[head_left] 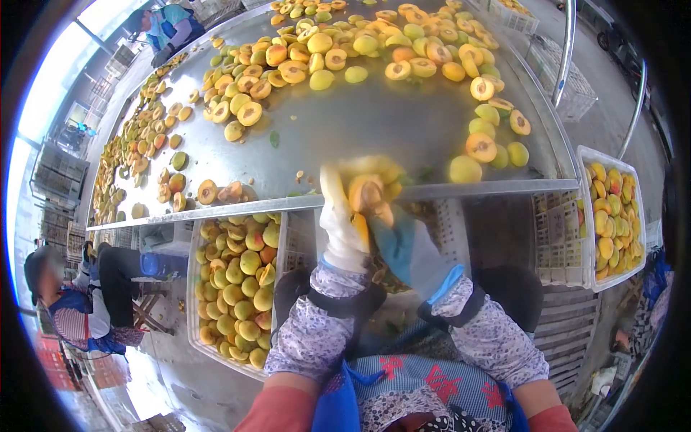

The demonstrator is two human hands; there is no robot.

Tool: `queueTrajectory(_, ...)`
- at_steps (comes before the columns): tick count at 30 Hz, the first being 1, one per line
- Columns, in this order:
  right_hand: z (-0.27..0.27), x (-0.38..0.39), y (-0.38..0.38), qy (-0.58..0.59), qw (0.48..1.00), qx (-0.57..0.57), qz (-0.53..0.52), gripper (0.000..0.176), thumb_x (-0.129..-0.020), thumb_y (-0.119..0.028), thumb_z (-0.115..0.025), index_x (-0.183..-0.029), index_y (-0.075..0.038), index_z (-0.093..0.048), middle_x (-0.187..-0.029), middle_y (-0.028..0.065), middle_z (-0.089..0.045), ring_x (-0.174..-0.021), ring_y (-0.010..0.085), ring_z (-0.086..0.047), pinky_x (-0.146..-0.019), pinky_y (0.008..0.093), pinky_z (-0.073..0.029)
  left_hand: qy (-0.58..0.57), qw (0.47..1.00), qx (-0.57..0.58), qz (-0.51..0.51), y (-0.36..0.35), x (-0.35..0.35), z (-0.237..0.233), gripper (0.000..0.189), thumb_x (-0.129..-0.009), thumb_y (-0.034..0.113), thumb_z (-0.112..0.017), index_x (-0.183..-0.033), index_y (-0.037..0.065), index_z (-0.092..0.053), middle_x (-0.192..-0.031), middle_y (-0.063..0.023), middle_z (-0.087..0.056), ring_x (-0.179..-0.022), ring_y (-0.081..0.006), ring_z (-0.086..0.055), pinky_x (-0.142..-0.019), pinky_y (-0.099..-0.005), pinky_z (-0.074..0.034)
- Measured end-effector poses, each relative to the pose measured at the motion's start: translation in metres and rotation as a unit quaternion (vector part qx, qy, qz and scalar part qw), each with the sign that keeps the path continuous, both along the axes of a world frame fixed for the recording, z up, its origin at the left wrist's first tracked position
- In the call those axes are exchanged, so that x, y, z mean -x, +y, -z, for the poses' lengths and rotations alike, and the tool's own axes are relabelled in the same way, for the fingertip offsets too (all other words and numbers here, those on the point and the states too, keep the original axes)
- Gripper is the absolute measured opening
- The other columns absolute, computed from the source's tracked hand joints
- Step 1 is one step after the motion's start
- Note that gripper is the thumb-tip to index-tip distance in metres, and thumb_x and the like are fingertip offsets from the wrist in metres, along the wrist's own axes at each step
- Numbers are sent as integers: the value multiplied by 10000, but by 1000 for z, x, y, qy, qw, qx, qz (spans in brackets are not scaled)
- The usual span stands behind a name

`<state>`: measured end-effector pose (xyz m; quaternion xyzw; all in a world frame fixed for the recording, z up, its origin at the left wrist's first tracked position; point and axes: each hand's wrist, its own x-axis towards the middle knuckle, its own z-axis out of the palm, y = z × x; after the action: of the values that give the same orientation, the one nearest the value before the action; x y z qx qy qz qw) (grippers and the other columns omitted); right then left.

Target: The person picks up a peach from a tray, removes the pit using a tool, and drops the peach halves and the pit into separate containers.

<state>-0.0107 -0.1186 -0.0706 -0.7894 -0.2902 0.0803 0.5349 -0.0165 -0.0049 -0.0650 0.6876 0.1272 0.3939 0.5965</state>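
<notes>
At the near edge of the metal table (468, 189), my two gloved hands are close together around a blurred cluster of halved yellow peaches (367, 193). My left hand (342, 223), in a white glove, is closed along the left side of the cluster, with an orange piece at its fingers. Wearing a grey-and-teal glove, my right hand (410, 248) has its fingers bent against the lower part of the same peach pieces. Motion smears the fingertips, and the far side of the cluster is hard to make out.
Peach halves (291, 70) are spread over the table. Crates of peaches stand below left (237, 288) and at right (612, 216). Under my hands is a partly hidden white crate (453, 223). Co-workers are at far left (86, 309) and the table's back left (171, 29).
</notes>
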Motion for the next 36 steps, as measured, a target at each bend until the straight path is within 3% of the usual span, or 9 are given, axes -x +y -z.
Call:
queueTrajectory(2,13,1,-3,-81,996,6,-23,258,-979,-226,-595,-1142,-27,-611,-869,237,-657,-779,415,-659,-633,449,-525,40,917,372,141,6,12,-26,535,-1074,453,-363,-1168,-34,-566,-927,-152,-658,-817,-199,-665,-667,-307,-553)
queueTrajectory(5,26,3,-10,-204,977,38,-57,416,-932,-46,-591,-1343,-36,-532,-957,183,-599,-717,310,-624,-590,398,-507,119,920,338,161,12,14,-27,534,-1083,440,-336,-1171,-27,-579,-888,-145,-666,-744,-190,-650,-653,-303,-539)
queueTrajectory(11,-18,4,-17,124,982,55,-128,518,-891,-57,-630,-1397,-52,-516,-899,107,-575,-675,238,-560,-584,335,-489,5,909,405,101,-8,1,-31,544,-1075,432,-353,-1139,-37,-622,-888,-154,-687,-652,-202,-634,-638,-298,-550)
queueTrajectory(15,-12,2,-29,-69,978,120,-154,407,-950,-154,-623,-1346,-94,-552,-842,39,-547,-636,158,-523,-539,275,-452,130,925,229,273,25,13,-27,493,-1057,407,-428,-1116,-31,-646,-889,-144,-689,-669,-187,-640,-598,-289,-549)
queueTrajectory(17,-23,-1,-39,191,963,45,-186,293,-995,-230,-594,-1259,-107,-572,-796,6,-522,-587,122,-493,-489,254,-416,148,895,248,340,33,8,-34,486,-1038,451,-502,-1102,-3,-664,-879,-116,-696,-653,-177,-640,-576,-284,-534)
queueTrajectory(21,4,-9,-46,649,669,-179,-315,401,-1050,-509,-470,-922,-134,-535,-546,-58,-353,-371,81,-309,-320,248,-243,148,891,222,366,31,8,-31,414,-1034,329,-449,-1017,-4,-694,-846,-97,-715,-722,-153,-682,-633,-256,-524)
queueTrajectory(26,-5,1,-40,522,845,-3,-117,458,-1011,-605,-477,-949,-161,-570,-620,-23,-484,-411,94,-387,-352,230,-276,40,843,374,384,29,5,-18,480,-1048,391,-472,-971,-37,-674,-775,-153,-706,-649,-233,-676,-611,-312,-544)
queueTrajectory(28,75,0,-56,207,974,26,-85,437,-1019,-585,-476,-1061,-166,-591,-778,-3,-561,-491,109,-456,-392,224,-318,-21,783,496,375,20,6,-14,469,-1052,391,-464,-1007,-37,-652,-777,-156,-691,-651,-261,-674,-589,-334,-548)
queueTrajectory(36,81,-15,-66,82,963,207,-150,467,-1026,-417,-534,-1374,-105,-553,-926,81,-639,-633,210,-582,-632,345,-506,-101,697,620,347,49,2,-14,517,-996,530,-509,-1105,37,-618,-863,-99,-659,-719,-297,-654,-604,-412,-542)
